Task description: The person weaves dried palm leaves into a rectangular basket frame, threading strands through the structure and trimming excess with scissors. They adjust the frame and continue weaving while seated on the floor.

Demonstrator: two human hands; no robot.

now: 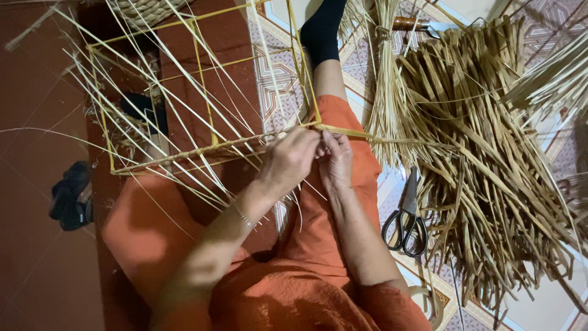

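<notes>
Fingertips of left hand point(293, 158) and right hand point(335, 158) hidden where they meet at the frame point(202, 86) corner; grip unclear. Basket point(147, 9) cut off by top edge. Reed pile point(490, 159) runs past right edge. Knife point(422, 25) blade partly buried.

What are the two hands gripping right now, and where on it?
Both the left hand and right hand pinch a flat straw strip at the lower right corner of the yellow wire frame, by the strip's near end.
</notes>
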